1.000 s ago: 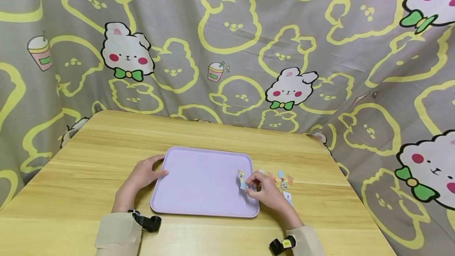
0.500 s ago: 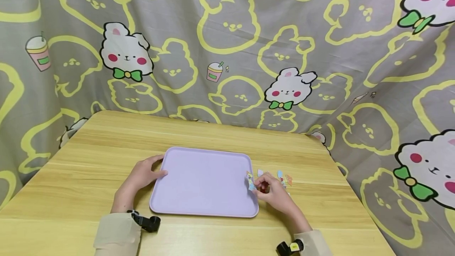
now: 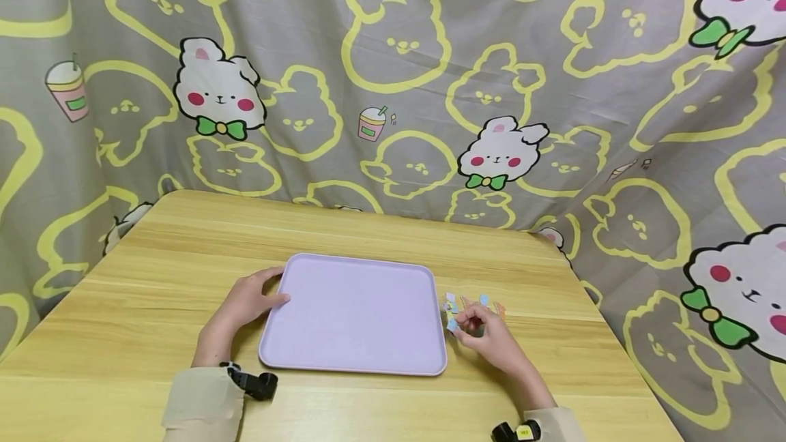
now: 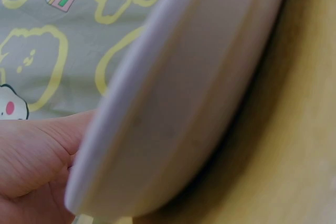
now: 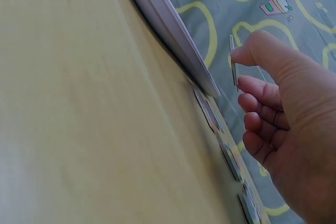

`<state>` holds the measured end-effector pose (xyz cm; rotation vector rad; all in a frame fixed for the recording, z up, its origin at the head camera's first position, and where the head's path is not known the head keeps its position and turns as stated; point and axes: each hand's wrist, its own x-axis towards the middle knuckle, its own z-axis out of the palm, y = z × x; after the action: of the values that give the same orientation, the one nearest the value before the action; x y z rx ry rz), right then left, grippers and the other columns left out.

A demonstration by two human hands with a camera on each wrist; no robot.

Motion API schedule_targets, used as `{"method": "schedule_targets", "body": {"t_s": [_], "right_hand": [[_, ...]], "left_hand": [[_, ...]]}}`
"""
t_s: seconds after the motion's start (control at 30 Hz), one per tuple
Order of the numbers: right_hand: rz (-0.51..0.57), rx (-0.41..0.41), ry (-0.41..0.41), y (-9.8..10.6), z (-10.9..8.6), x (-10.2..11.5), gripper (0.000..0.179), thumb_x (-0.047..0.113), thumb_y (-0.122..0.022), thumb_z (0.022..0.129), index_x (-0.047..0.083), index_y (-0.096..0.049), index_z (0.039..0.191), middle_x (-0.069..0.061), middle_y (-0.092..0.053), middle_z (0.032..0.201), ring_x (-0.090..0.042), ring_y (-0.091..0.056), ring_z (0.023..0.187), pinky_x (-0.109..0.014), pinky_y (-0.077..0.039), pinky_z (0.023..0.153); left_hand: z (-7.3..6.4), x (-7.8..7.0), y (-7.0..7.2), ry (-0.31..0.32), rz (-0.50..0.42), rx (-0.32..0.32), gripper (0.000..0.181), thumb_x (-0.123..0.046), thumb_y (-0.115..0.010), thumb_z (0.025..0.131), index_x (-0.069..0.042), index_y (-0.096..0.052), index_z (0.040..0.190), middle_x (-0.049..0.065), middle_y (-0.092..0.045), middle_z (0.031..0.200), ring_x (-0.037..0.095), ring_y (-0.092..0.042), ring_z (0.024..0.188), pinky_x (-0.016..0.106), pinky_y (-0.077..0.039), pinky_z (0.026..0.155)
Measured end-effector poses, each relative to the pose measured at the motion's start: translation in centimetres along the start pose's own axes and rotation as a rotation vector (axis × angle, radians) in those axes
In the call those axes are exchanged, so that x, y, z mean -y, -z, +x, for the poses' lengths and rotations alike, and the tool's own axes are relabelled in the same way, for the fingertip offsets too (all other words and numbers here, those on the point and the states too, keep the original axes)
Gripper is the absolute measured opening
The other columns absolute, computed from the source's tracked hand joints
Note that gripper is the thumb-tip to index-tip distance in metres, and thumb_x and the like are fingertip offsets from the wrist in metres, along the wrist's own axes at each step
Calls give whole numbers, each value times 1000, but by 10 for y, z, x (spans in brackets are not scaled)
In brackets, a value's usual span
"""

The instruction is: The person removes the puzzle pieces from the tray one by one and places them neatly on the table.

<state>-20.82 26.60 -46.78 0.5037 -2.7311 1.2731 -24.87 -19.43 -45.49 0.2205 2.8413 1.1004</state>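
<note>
A lilac tray (image 3: 356, 312) lies flat on the wooden table. My left hand (image 3: 248, 300) holds its left edge, with the thumb over the rim and the other fingers along the outer side; part of that hand is hidden behind the tray wall (image 4: 173, 98) in the left wrist view. Just past the tray's right edge, my right hand (image 3: 494, 343) pinches a thin, colourful puzzle piece (image 3: 452, 325) between thumb and index finger. The piece (image 5: 233, 66) stands edge-on in the right wrist view, above several flat puzzle pieces (image 5: 229, 158) on the table.
Loose puzzle pieces, among them a blue one (image 3: 484, 299) and an orange one (image 3: 501, 310), lie right of the tray, partly covered by my right hand. A patterned grey curtain (image 3: 405, 155) hangs behind the table (image 3: 202, 237).
My right hand has moved right with the puzzle piece, from over the tray's right side to beyond its edge, above the loose pieces. The left hand and tray have stayed put.
</note>
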Motion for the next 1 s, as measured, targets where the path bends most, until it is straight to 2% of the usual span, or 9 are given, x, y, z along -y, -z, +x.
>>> {"method": "schedule_targets", "body": {"t_s": [0.23, 0.43, 1.0], "right_hand": [[-27, -21, -76, 11, -8, -4, 17, 6, -77, 80, 10, -65, 92, -1, -60, 84, -6, -51, 76, -17, -48, 65], [-47, -23, -77, 19, -14, -7, 16, 6, -75, 81, 6, -65, 93, -4, -62, 86, -7, -51, 76, -18, -47, 64], [-106, -49, -152, 36, -29, -21, 16, 2, -74, 79, 7, -64, 91, -2, -58, 83, -1, -50, 72, -17, -48, 63]], "left_hand": [[-1, 0, 0, 0, 1, 4, 64, -24, -67, 92, 2, -43, 145, 32, -43, 146, 53, -37, 136, 64, -36, 111], [-2, 0, 1, 5, -2, 7, 64, -24, -67, 92, 2, -43, 145, 32, -42, 147, 53, -36, 136, 64, -35, 112], [0, -1, 1, 11, -10, 14, 65, -25, -67, 92, 2, -42, 146, 32, -41, 147, 53, -35, 137, 65, -34, 112]]}}
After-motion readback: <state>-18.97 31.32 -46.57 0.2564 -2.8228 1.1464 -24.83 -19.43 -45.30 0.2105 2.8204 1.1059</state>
